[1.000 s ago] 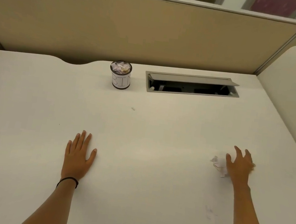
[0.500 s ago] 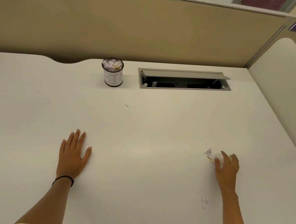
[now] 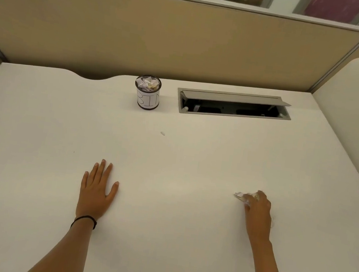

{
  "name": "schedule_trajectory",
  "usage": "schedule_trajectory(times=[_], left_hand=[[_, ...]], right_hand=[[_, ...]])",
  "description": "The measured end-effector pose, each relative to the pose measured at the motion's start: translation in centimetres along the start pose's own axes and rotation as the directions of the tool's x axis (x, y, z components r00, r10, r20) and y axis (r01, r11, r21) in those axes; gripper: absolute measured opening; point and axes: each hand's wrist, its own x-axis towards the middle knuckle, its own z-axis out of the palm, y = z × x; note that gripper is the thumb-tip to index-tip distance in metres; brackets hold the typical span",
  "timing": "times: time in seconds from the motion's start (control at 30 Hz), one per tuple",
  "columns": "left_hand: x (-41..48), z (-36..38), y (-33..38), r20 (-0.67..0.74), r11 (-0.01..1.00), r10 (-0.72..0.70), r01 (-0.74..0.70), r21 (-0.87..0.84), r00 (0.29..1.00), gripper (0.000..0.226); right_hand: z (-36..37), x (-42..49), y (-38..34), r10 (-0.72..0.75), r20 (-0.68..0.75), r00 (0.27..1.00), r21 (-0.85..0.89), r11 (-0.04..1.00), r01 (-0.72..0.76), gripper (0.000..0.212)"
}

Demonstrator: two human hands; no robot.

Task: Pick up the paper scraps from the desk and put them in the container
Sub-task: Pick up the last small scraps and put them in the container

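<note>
Left hand (image 3: pixel 96 190) is lying flat, fingers spread, on the tabletop (image 3: pixel 172 237). Right hand (image 3: pixel 257 211) is curling around a crumpled paper scrap (image 3: pixel 241 196) at its fingertips. Container (image 3: pixel 147 91), stuffed with scraps, is standing well beyond both hands; tiny scrap (image 3: pixel 163 133) is lying nearer it.

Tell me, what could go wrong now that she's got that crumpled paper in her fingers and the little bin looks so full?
The bin is already heaped to its rim with scraps, so the paper scrap held by the right hand may roll off or push others out. The grip looks loose, only at the fingertips, so it could drop on the way. A tiny scrap on the desk is easy to miss.
</note>
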Motion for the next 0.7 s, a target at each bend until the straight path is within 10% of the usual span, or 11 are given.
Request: schedule_trajectory(times=[0.27, 0.7], left_hand=[[0.0, -0.1, 0.1, 0.0, 1.0, -0.01, 0.01, -0.017, 1.0, 0.067], [0.1, -0.6, 0.6, 0.009, 1.0, -0.015, 0.015, -0.015, 1.0, 0.063]], right_hand=[[1.5, 2.1, -4.4, -0.116, 0.027, 0.993, -0.067, 0.991, 0.117, 0.022], [2.1, 10.7, -22.8, -0.303, -0.06, 0.951, 0.541, 0.791, 0.285, 0.01]])
